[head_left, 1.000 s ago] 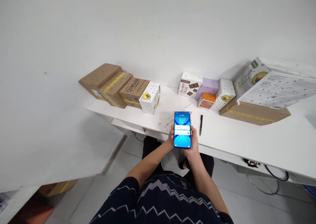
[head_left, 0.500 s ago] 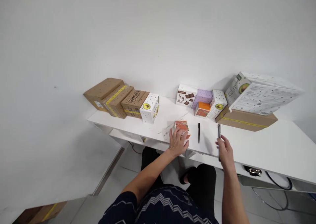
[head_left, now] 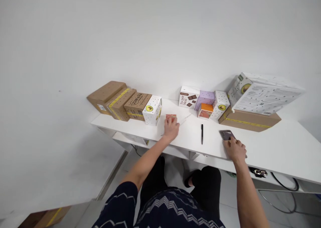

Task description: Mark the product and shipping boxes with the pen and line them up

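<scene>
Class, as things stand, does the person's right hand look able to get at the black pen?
Probably yes: the black pen lies nearby, to the left of the right hand, and no box stands between them. That hand rests on the phone, though, so it would likely have to leave it first.

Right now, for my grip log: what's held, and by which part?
The left hand covers the small reddish box's near side; the right hand, the phone's near part. Gripping can't be confirmed.
</scene>
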Motion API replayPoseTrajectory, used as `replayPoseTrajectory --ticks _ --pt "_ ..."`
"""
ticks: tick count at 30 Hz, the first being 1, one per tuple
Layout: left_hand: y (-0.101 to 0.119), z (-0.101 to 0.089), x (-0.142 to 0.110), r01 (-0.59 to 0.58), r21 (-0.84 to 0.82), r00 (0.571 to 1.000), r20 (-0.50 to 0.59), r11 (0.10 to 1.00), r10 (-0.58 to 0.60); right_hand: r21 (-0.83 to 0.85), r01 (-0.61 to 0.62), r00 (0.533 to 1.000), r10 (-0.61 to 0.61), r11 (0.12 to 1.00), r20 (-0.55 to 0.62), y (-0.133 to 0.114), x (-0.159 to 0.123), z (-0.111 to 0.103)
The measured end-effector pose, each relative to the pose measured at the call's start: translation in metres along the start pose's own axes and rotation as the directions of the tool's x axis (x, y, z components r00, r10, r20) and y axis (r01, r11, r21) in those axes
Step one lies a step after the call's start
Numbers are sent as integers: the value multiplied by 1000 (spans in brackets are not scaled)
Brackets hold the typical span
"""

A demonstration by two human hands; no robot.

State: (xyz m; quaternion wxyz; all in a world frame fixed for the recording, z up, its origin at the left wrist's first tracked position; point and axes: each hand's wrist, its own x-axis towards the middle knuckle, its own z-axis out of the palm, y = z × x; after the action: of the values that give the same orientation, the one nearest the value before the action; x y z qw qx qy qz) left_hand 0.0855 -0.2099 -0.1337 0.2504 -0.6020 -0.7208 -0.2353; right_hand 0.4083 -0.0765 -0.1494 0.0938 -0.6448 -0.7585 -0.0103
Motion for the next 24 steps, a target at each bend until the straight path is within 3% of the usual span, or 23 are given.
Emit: replayPoseTrajectory --ticks 4,7,10,14,19,24 --pt "-54 3 8 -1 -42 1000 -21 999 0 23 -48 999 48 999 5 -3 16 -1" --pt "-60 6 13 8 -95 999 -44 995 -12 138 12 997 0 990 -84 -21 20 -1" --pt "-35 11 19 5 -78 1000 -25 997 -7 366 129 987 -82 921 -141 -48 13 7" --pt "15 25 44 -55 -107 998 25 993 58 577 144 989 -92 804 -120 -73 0 22" --pt "59 54 111 -105 -191 975 176 976 139 672 149 986 -56 725 -158 -74 -4 29" --pt "81 83 166 -123 -211 920 342 970 191 702 175 980 -54 691 -191 -71 0 32"
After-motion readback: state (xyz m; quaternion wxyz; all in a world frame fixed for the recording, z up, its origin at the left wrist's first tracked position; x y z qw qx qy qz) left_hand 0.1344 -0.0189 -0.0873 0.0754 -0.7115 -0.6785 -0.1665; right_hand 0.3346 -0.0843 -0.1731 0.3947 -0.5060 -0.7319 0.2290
